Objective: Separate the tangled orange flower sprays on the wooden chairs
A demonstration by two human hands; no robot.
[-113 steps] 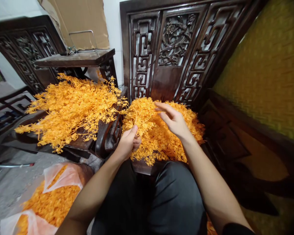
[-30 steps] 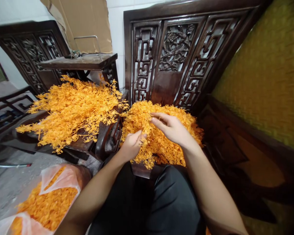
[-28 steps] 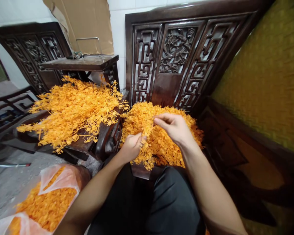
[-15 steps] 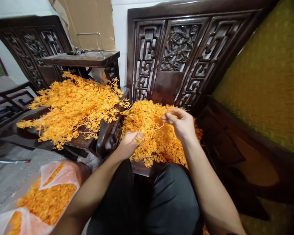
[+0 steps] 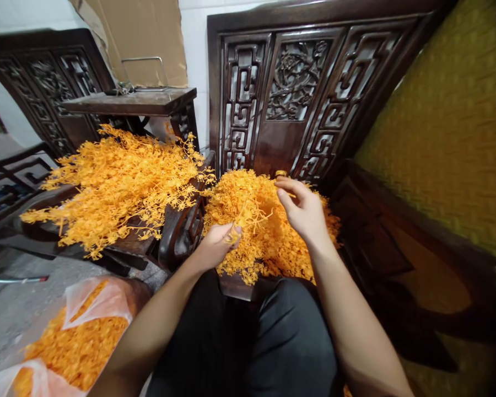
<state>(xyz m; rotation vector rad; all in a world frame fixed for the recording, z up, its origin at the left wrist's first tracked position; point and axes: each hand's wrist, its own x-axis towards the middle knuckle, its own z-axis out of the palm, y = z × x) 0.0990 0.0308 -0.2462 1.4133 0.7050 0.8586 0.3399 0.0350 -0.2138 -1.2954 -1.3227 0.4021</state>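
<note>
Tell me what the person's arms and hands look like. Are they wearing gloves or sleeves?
No gloves. The left hand and the right hand are both bare, with no rings or watch showing. Both forearms are bare too, with no sleeves as far up as the picture shows. The person also wears dark trousers.

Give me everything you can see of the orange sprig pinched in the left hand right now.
The orange sprig is a thin, branching piece, plastic by its look, with small flower-like tips. The left hand pinches its stem end between thumb and fingers, and its branches fan up and to the right over the orange pile on the dark wooden seat. The right hand is raised just beside its tips; whether they touch cannot be told.
</note>
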